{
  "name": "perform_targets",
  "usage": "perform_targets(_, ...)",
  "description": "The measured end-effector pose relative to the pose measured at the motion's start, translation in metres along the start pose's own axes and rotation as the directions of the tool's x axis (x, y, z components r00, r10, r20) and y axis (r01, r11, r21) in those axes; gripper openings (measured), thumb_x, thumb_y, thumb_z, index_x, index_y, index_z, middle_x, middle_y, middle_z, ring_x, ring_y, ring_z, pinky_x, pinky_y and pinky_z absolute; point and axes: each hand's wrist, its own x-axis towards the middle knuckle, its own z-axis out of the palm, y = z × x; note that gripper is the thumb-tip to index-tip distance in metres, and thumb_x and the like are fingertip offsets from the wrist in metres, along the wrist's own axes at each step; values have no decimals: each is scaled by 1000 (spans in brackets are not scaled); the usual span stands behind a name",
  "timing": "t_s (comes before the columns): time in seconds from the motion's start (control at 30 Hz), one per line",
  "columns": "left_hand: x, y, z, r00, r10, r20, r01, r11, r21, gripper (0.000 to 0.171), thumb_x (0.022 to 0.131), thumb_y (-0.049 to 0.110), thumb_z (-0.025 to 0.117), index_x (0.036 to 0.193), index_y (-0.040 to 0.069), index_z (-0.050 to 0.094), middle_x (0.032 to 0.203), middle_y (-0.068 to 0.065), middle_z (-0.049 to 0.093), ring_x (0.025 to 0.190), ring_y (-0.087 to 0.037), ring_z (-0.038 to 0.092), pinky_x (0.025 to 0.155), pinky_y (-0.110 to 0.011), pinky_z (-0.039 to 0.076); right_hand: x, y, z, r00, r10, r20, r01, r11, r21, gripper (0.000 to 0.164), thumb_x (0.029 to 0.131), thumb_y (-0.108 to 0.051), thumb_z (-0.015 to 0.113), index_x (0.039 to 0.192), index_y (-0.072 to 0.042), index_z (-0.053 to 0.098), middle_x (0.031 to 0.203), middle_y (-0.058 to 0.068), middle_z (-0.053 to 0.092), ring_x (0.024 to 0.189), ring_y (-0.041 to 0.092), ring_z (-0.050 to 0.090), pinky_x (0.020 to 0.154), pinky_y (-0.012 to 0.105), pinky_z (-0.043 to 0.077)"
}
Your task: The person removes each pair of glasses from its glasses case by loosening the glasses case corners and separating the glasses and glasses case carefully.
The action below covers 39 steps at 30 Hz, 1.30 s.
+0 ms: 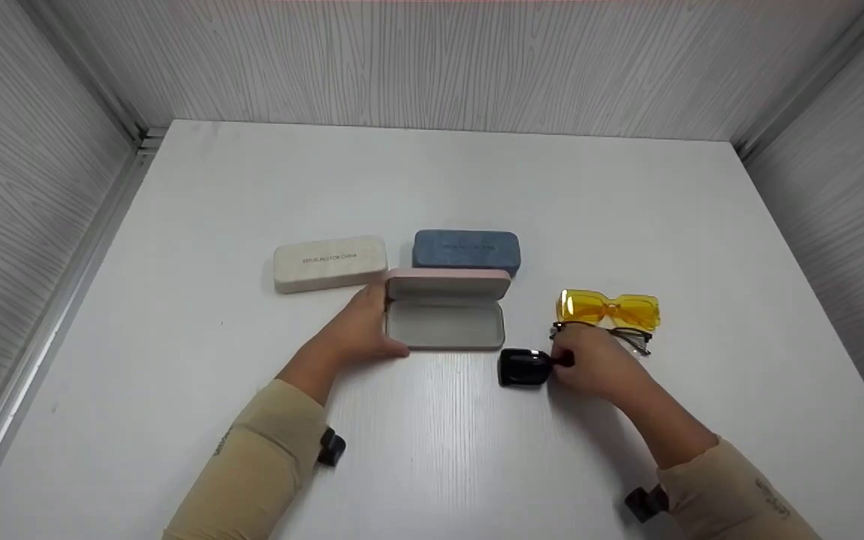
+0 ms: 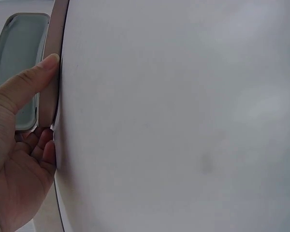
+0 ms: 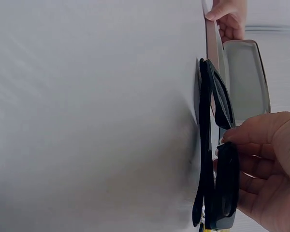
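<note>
A pink glasses case (image 1: 445, 326) with a pale lining stands with its lid raised near the middle of the table. My left hand (image 1: 361, 326) grips its left end, the thumb (image 2: 41, 67) along the front wall and the other fingers curled at the side. Right of the case, my right hand (image 1: 597, 364) pinches a pair of black sunglasses (image 1: 523, 367) at the bridge. Their lenses (image 3: 227, 186) lie on either side of the thumb and fingertips in the right wrist view, and the temples (image 3: 204, 145) are folded. The hand covers part of them in the head view.
Behind the open case lie a closed blue case (image 1: 466, 250) and, to the left, a closed cream case (image 1: 331, 264). Yellow-tinted glasses (image 1: 610, 309) lie beyond my right hand, with dark-framed clear glasses (image 1: 633, 336) just in front. Panelled walls enclose the table's back and sides.
</note>
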Motion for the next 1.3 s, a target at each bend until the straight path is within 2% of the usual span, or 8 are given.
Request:
perform_targets(0.27, 0, 2, -1, 1000, -25, 14, 25, 1000, 16, 119, 58, 32, 86, 144, 7, 8, 142, -16, 29, 133, -24, 25, 109, -35, 21, -2, 1, -3, 999, 29, 45, -29, 1000, -12, 12, 73, -5, 64, 68, -14, 58, 68, -2, 52, 65, 15, 46, 57, 30, 39)
perform_targets(0.53, 1, 0, -1, 1000, 6, -5, -6, 1000, -3, 119, 57, 30, 87, 144, 10, 8, 141, -14, 30, 132, -22, 26, 108, -35, 22, -3, 2, -9, 995, 31, 98, -24, 997, -77, 12, 73, -4, 65, 69, -13, 57, 66, -2, 51, 63, 16, 45, 55, 30, 37)
perform_targets(0.77, 2, -1, 1, 1000, 22, -12, -22, 1000, -8, 117, 56, 29, 88, 143, 11, 12, 141, -13, 31, 131, -21, 27, 108, -34, 22, -2, 2, -12, 993, 27, 118, -17, 996, -88, 9, 72, -7, 68, 74, -12, 61, 70, -3, 53, 68, 16, 46, 61, 32, 39)
perform_targets(1.03, 0, 3, -1, 1000, -24, 18, 24, 1000, 18, 121, 58, 32, 86, 144, 3, 7, 142, -17, 28, 132, -26, 26, 108, -37, 23, -3, 0, -23, 992, -3, 127, 9, 999, -51, 13, 72, -9, 69, 84, -9, 64, 74, -1, 57, 71, 17, 50, 64, 34, 44)
perform_targets(1.2, 0, 3, -1, 999, -32, 23, 32, 999, 24, 121, 58, 33, 86, 144, 3, 6, 142, -17, 27, 133, -26, 25, 109, -36, 22, 5, -2, -34, 993, 44, 111, -40, 999, -35, 22, 75, -16, 71, 93, -7, 65, 85, 1, 63, 81, 19, 55, 77, 40, 47)
perform_targets(1.3, 1, 2, -1, 1000, -21, 18, 20, 999, 25, 121, 58, 33, 87, 144, 3, 7, 142, -17, 28, 133, -25, 25, 109, -36, 22, 13, -6, -41, 993, 69, 99, -69, 998, -7, 23, 77, -19, 70, 95, -7, 65, 86, 3, 62, 82, 20, 54, 76, 39, 47)
